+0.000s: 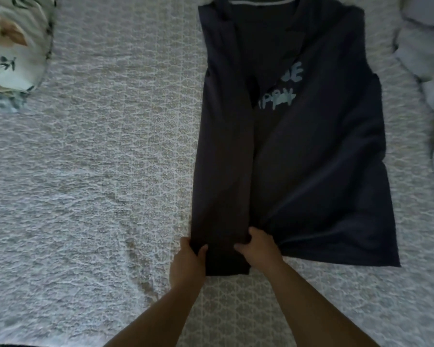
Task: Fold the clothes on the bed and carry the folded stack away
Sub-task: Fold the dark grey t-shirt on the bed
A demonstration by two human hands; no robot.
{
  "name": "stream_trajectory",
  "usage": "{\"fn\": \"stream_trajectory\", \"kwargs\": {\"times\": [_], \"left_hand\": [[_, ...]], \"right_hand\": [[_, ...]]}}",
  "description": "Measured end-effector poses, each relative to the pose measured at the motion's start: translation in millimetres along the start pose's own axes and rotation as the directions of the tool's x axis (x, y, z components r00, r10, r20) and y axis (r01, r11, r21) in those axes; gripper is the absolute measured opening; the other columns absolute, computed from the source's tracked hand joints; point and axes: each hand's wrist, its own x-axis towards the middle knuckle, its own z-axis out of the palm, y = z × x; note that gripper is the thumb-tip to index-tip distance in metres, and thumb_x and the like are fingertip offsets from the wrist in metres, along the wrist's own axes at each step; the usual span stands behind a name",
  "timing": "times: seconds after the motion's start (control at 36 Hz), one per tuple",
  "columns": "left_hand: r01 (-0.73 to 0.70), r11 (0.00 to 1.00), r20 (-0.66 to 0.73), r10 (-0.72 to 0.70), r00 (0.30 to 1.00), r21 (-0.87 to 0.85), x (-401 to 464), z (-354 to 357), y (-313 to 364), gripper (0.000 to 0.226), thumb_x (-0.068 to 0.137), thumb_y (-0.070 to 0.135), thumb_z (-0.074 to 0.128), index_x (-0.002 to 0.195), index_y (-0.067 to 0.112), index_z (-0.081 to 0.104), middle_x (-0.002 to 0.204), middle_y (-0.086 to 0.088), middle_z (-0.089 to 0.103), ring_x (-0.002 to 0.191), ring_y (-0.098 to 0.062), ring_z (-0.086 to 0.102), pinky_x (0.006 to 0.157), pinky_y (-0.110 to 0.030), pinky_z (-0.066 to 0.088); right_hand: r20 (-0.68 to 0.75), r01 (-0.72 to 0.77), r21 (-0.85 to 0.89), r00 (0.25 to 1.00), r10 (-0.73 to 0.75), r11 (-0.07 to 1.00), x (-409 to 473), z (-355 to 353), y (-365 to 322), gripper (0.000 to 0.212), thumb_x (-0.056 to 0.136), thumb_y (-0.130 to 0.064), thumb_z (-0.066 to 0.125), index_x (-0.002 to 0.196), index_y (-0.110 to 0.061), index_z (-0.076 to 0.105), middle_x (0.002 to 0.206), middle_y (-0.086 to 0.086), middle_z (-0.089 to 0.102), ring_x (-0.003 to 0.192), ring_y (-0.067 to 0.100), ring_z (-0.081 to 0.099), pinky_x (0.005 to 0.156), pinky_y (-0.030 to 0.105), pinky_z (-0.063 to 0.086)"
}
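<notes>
Pale textured bedspread (90, 171) covers the bed across the whole head view, its woven pattern running in bands. One dark shirt (311, 159) lies flat on it, right of centre. Its long axis runs from the near edge of the bed toward the far edge: the striped collar (261, 0) points away from the person, the hem lies nearest the person. Light printed lettering (281, 88) shows on the chest, partly hidden. Both long sides are turned inward over the front; the left one forms a narrow panel (223, 146) running the shirt's full length.

Two hands are in view, side by side at the hem end of that panel. The left hand (188, 261) grips the panel's outer edge, thumb on top of the cloth and fingers beneath it. The right hand (258, 249) grips the panel's inner edge, its fingers curled into the fabric, which bunches into creases fanning out to the right. Only the panel's width of cloth lies between the hands. Both forearms are bare and enter from the bottom edge.

One floral pillow (13, 43) sits at the far left corner, well apart from the shirt. One heap of pale cloth (426, 53) lies along the right edge, near the shirt's right side but not touching it; the number of pieces in it cannot be told.
</notes>
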Motion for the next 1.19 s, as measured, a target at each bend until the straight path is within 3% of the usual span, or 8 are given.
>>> {"fn": "stream_trajectory", "kwargs": {"times": [0.17, 0.28, 0.36, 0.61, 0.75, 0.89, 1.03, 1.19], "left_hand": [[0.021, 0.986, -0.167, 0.007, 0.986, 0.163, -12, -1, 2, 0.047, 0.086, 0.033, 0.064, 0.124, 0.025, 0.038, 0.125, -0.002, 0.048, 0.106, -0.021, 0.05, 0.083, -0.039, 0.044], [-0.283, 0.898, -0.225, 0.368, 0.902, 0.335, -32, 22, 41, 0.068, 0.076, 0.019, 0.069, 0.139, 0.017, 0.042, 0.14, -0.01, 0.039, 0.129, -0.03, 0.037, 0.107, -0.043, 0.029], [-0.579, 0.705, -0.054, 0.653, 0.756, 0.41, -43, 45, 75, 0.057, 0.076, 0.02, 0.068, 0.131, 0.017, 0.053, 0.138, -0.01, 0.046, 0.129, -0.03, 0.041, 0.111, -0.047, 0.027], [-0.854, 0.189, 0.453, 0.781, 0.43, 0.484, -52, 104, 133, 0.056, 0.087, 0.029, 0.056, 0.14, 0.023, 0.039, 0.146, 0.007, 0.03, 0.137, -0.018, 0.021, 0.115, -0.03, 0.012], [-0.843, 0.007, 0.529, 0.776, 0.344, 0.537, -57, 128, 149, 0.051, 0.086, 0.032, 0.056, 0.134, 0.019, 0.046, 0.141, 0.004, 0.036, 0.126, -0.023, 0.034, 0.102, -0.036, 0.028], [-0.785, 0.081, 0.458, 0.773, 0.439, 0.615, -62, 140, 168, 0.03, 0.086, 0.035, 0.051, 0.113, 0.026, 0.06, 0.117, 0.006, 0.05, 0.113, -0.022, 0.04, 0.089, -0.035, 0.03], [-0.813, 0.172, 0.474, 0.738, 0.48, 0.556, -78, 149, 172, 0.028, 0.084, 0.038, 0.05, 0.105, 0.027, 0.065, 0.11, 0.009, 0.057, 0.109, -0.018, 0.044, 0.088, -0.033, 0.027], [-0.853, 0.331, 0.513, 0.689, 0.511, 0.404, -90, 163, 157, 0.024, 0.083, 0.044, 0.05, 0.096, 0.031, 0.066, 0.113, 0.017, 0.051, 0.11, -0.009, 0.043, 0.083, -0.025, 0.031]], "right_hand": [[-0.022, -0.035, -0.122, 0.999, 0.032, 0.992, -13, 8, 15, 0.02, 0.094, -0.029, 0.053, 0.103, -0.012, 0.059, 0.106, 0.007, 0.064, 0.095, 0.023, 0.061, 0.081, 0.033, 0.051], [-0.008, -0.036, -0.103, 0.999, 0.036, 0.994, -25, -5, 24, 0.027, 0.094, -0.037, 0.05, 0.088, -0.016, 0.066, 0.096, 0.006, 0.066, 0.093, 0.023, 0.061, 0.075, 0.029, 0.047], [-0.287, -0.091, 0.055, 0.952, 0.103, 0.994, -37, -30, 50, 0.027, 0.096, -0.029, 0.045, 0.107, -0.019, 0.067, 0.111, 0.007, 0.065, 0.103, 0.027, 0.059, 0.083, 0.031, 0.046], [-0.732, -0.159, 0.439, 0.508, 0.454, 0.884, -39, -102, 139, 0.04, 0.088, -0.013, 0.056, 0.127, -0.01, 0.053, 0.134, 0.017, 0.043, 0.121, 0.036, 0.038, 0.095, 0.043, 0.034], [-0.652, -0.262, 0.459, 0.549, 0.523, 0.849, -21, -140, 173, 0.055, 0.088, -0.028, 0.062, 0.138, -0.014, 0.041, 0.141, 0.012, 0.038, 0.126, 0.032, 0.036, 0.1, 0.043, 0.033], [-0.522, -0.261, 0.405, 0.722, 0.455, 0.877, -17, -160, 197, 0.032, 0.089, -0.03, 0.061, 0.114, -0.01, 0.062, 0.112, 0.014, 0.063, 0.105, 0.033, 0.055, 0.074, 0.031, 0.039], [-0.501, -0.292, 0.42, 0.715, 0.487, 0.86, -39, -171, 220, 0.028, 0.093, -0.031, 0.056, 0.111, -0.011, 0.061, 0.105, 0.01, 0.062, 0.083, 0.023, 0.051, 0.067, 0.029, 0.036], [-0.368, -0.315, 0.288, 0.835, 0.409, 0.904, -44, -178, 234, 0.025, 0.091, -0.027, 0.055, 0.106, -0.008, 0.057, 0.097, 0.009, 0.061, 0.096, 0.029, 0.057, 0.073, 0.03, 0.039]]}}
